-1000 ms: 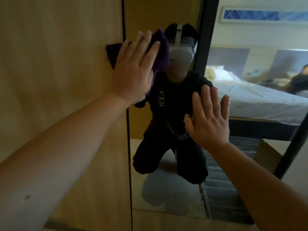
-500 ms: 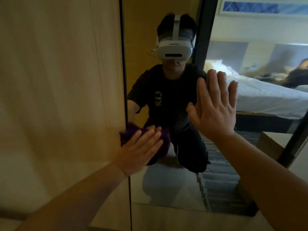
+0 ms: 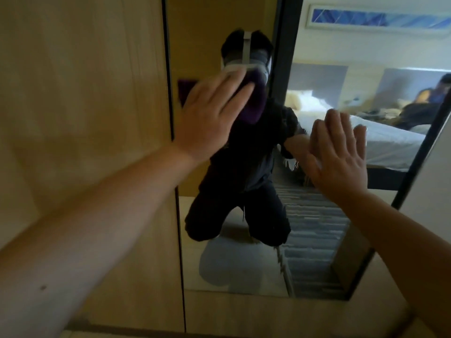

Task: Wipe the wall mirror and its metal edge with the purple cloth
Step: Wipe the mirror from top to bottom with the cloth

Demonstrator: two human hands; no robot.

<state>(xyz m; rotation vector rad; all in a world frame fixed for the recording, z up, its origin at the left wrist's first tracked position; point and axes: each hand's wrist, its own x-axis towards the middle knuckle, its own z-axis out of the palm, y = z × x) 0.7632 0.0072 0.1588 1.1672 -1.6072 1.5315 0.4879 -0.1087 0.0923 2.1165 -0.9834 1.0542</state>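
Note:
The wall mirror [image 3: 234, 272] fills the middle of the head view, and its thin dark metal edge [image 3: 176, 191] runs down its left side. My left hand [image 3: 210, 115] lies flat with straight fingers and presses the purple cloth [image 3: 83, 106] against the glass close to that edge, high up. The cloth shows beyond my fingertips and as a dark corner left of my hand. My right hand [image 3: 339, 154] is flat against the mirror further right and lower, fingers straight, holding nothing.
A light wooden panel [image 3: 85, 118] borders the mirror on the left, and a wooden ledge [image 3: 268, 313] runs below it. The glass reflects a kneeling person with a headset, a bed, a striped carpet and a seated person at the far right.
My left hand has swept the cloth up along the mirror's left edge from low to high. My right hand has slid slightly lower and stays flat on the glass.

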